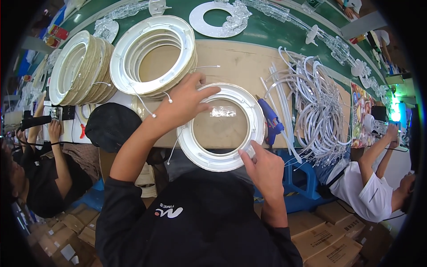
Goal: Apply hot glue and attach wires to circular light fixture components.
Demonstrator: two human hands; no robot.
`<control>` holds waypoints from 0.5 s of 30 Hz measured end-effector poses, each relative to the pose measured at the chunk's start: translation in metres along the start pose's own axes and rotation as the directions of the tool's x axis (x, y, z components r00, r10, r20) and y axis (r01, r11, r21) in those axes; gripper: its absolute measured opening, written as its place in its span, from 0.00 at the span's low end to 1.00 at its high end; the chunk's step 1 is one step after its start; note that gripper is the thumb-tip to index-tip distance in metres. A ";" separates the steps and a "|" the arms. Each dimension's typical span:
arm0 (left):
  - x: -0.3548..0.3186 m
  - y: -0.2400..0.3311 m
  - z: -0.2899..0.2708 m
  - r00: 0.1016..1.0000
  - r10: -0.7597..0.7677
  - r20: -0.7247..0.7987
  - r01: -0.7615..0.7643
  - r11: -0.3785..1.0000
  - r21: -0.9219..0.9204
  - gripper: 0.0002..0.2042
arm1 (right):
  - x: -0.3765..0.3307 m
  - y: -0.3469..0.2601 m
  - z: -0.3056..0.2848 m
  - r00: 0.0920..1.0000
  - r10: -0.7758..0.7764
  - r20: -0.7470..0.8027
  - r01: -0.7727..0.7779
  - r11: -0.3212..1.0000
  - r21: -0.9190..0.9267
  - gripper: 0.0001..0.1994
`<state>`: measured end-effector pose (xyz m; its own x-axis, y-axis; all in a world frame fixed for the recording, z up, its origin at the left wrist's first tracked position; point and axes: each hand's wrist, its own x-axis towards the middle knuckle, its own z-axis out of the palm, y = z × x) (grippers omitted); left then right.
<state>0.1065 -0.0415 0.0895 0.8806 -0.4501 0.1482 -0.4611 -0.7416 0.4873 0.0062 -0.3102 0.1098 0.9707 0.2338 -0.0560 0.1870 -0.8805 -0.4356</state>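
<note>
A round white ring frame [188, 141] lies in front of me, its near side reaching past the table edge. Thin white wires with small plugs hang at its left. My left hand [183, 101] is over its upper left part, thumb and forefinger stretched out and apart at the band; its other fingers are partly hidden. At the lower right, my right hand [267, 171] grips the ring's rim, with thumb and forefinger on the upper face. Through the ring's opening a clear piece of tape or film [223, 111] shows on the cardboard. Beside the ring lies a blue glue gun [271, 118].
Stacked ring frames [116, 60] stand at the left, with another stack [58, 84] beyond. A black cap [111, 127] lies near them. Bundled white light strips [318, 107] cover the right. Clear plastic-wrapped parts [278, 14] line the back. Co-workers [369, 187] sit on both sides.
</note>
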 end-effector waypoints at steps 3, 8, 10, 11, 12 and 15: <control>-0.007 -0.002 -0.004 0.996 -0.059 0.072 0.063 0.996 -0.063 0.26 | 0.000 0.001 0.000 1.000 -0.005 -0.002 0.005 1.000 0.015 0.20; -0.004 0.001 -0.007 0.982 -0.096 0.164 0.101 0.995 -0.025 0.24 | 0.001 0.001 -0.002 1.000 0.006 0.012 -0.006 1.000 0.026 0.21; 0.000 0.004 -0.011 0.959 -0.119 0.259 0.108 0.993 0.056 0.25 | 0.001 0.002 -0.003 1.000 0.011 0.020 -0.011 1.000 0.026 0.22; 0.001 0.004 -0.013 0.959 -0.120 0.259 0.109 0.992 0.057 0.25 | 0.001 0.002 -0.003 1.000 0.008 0.020 -0.008 1.000 0.024 0.22; 0.002 0.004 -0.014 0.951 -0.121 0.286 0.103 0.992 0.076 0.26 | 0.001 0.003 -0.003 1.000 0.005 0.020 -0.006 1.000 0.022 0.22; 0.000 0.007 -0.013 0.954 -0.095 0.286 0.062 0.990 0.123 0.27 | 0.000 0.003 -0.003 1.000 -0.002 0.007 0.002 1.000 0.031 0.21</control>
<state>0.1048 -0.0403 0.1039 0.8522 -0.5010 -0.1509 -0.4158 -0.8235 0.3859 0.0073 -0.3138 0.1108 0.9692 0.2384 -0.0611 0.1840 -0.8669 -0.4633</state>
